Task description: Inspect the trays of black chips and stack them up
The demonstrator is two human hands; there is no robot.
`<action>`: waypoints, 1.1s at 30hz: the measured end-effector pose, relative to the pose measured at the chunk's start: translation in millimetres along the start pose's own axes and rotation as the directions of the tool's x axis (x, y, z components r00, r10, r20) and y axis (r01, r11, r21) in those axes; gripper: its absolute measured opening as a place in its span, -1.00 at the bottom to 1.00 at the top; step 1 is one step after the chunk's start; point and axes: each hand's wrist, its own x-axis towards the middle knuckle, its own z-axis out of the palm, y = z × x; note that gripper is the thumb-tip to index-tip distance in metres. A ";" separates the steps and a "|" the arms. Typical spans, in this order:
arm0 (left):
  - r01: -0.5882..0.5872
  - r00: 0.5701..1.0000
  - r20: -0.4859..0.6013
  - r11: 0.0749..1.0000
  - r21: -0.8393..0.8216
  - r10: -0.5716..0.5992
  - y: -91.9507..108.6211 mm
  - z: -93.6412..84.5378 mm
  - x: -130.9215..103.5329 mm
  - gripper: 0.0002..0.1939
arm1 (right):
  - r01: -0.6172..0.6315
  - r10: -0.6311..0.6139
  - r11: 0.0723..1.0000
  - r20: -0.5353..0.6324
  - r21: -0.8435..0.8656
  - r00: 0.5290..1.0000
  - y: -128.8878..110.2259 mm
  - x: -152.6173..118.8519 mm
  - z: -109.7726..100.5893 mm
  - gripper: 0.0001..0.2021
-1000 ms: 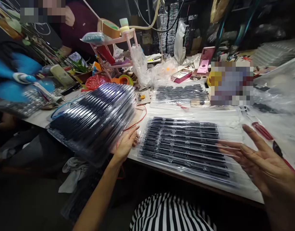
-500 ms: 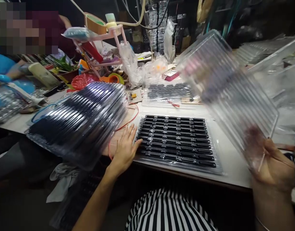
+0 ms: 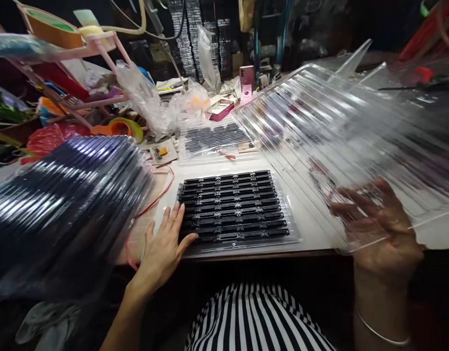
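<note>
A clear plastic tray (image 3: 235, 209) filled with rows of black strips lies at the table's front edge. Fingers apart, my left hand (image 3: 166, 243) rests on the left side of this tray. On the right, my right hand (image 3: 381, 229) holds an unfilled ribbed clear tray (image 3: 301, 112) tilted in the air, its fingers seen through the plastic. That tray overlaps other clear plastic behind it, and where one ends is hard to tell.
A tall stack of filled trays (image 3: 63, 195) stands at the left. Behind are another covered tray (image 3: 217, 141), a pink rack (image 3: 71, 53), plastic bags (image 3: 147, 102), a pink phone (image 3: 246, 78) and a red wire (image 3: 158, 197).
The view has turned to the right. My right hand has moved the clear tray over to the other clear plastic on the right. My left hand stays at the filled tray's left edge.
</note>
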 end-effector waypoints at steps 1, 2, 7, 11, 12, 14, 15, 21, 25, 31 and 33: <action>0.001 1.000 -0.026 0.998 -0.067 -0.003 -1.3 -1.4 0.7 -0.30 | 0.012 -0.012 1.000 0.015 -0.010 1.000 -0.1 0.1 0.2 -0.57; 0.003 0.998 -0.066 0.988 -0.153 -0.013 -2.4 -4.2 1.5 -0.29 | 0.018 -0.017 1.000 0.034 -0.018 0.999 -0.4 0.9 -0.1 -0.57; -0.047 0.964 -0.199 0.622 -0.782 -0.176 6.1 -38.0 11.3 -0.41 | -0.018 0.026 0.999 0.251 -0.035 0.968 -4.8 11.6 0.2 -0.64; 0.009 0.996 0.007 0.022 -1.000 -0.094 25.1 -70.7 22.5 -0.30 | -0.083 0.119 0.991 0.413 -0.104 0.903 -13.1 19.3 14.2 -0.65; 0.037 0.996 0.038 -0.022 -0.999 -0.080 28.3 -76.7 24.2 -0.33 | -0.093 0.140 0.987 0.430 -0.129 0.892 -15.4 20.4 19.3 -0.64; 0.057 0.996 0.058 -0.016 -0.998 -0.073 31.0 -84.8 25.4 -0.44 | -0.081 0.144 0.984 0.428 -0.161 0.892 -19.3 22.4 29.6 -0.63; 0.057 0.996 0.057 0.009 -0.998 -0.063 30.5 -86.9 25.1 -0.49 | -0.066 0.132 0.983 0.416 -0.170 0.900 -20.7 23.5 34.2 -0.64; -0.083 0.991 -0.083 0.004 -0.997 -0.108 18.0 -84.5 19.7 -0.60 | -0.146 0.203 0.976 0.450 -0.159 0.869 -23.0 26.0 51.0 -0.60; -0.188 0.966 -0.181 -0.024 -0.982 -0.187 7.5 -81.4 15.5 -0.62 | -0.137 0.263 0.951 0.492 -0.277 0.830 -22.9 19.5 52.8 -0.52; -0.121 0.962 -0.125 0.032 -0.992 -0.244 -12.2 -71.9 6.6 -0.54 | -0.066 0.339 0.869 0.491 -0.491 0.803 -10.7 17.3 40.7 -0.52; -0.101 0.951 -0.127 0.103 -0.990 -0.284 -18.2 -64.6 4.2 -0.51 | -0.041 0.344 0.850 0.494 -0.526 0.799 -4.8 17.1 34.7 -0.52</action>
